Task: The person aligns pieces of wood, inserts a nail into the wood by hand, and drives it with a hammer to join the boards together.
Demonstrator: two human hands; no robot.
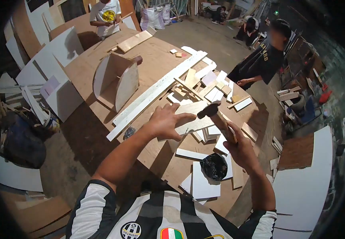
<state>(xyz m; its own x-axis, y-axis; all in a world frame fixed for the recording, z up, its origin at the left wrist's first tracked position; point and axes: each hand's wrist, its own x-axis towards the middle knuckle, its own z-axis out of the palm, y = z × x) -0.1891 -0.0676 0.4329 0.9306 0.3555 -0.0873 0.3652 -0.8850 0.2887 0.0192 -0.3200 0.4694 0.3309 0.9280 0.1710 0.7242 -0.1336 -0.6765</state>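
Note:
My right hand (pixel 239 146) is wrapped round the wooden handle of a hammer (pixel 222 124). Its dark metal head is raised over a pale wooden board (pixel 193 108). Over the left end of that board is my left hand (pixel 165 120), with thumb and fingers spread apart and nothing visible between them. Whether its fingertips touch the board I cannot tell. Small wood offcuts (pixel 214 89) lie heaped just beyond the board. A black plastic bag (pixel 214 166), its mouth open, sits below my right hand on a white panel (pixel 204 189).
Long white strips (pixel 160 89) cross the big wooden table (pixel 82 71). A curved wooden piece with upright panels (pixel 126 85) stands behind them. One person in black (pixel 266 59) is at the right edge, another in white (pixel 104 18) at the far end. Panels (pixel 60 47) lean at left.

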